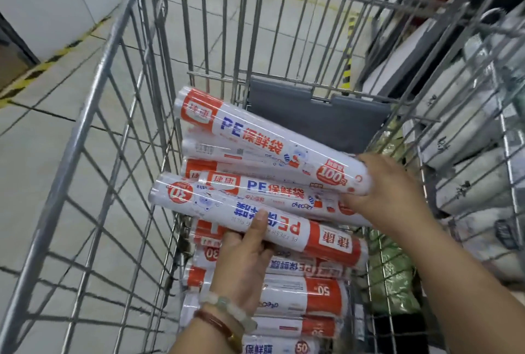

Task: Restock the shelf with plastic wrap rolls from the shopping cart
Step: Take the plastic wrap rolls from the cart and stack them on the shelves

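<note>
The left hand (244, 262) reaches into the shopping cart (93, 115) with fingers (257, 224) curled round a white roll with red ends (250, 218), thumb on top, beaded bracelets (227, 311) at the wrist. The right hand (389, 186) grips the end of a top roll marked 100 (270, 143), which lies tilted over the pile. More white-and-red rolls (298, 294), wrapped in clear film, lie stacked along the cart's middle. A grey flap (318, 115) hangs at the cart's far end. Pale bagged goods (466, 137) sit outside its right wall
</note>
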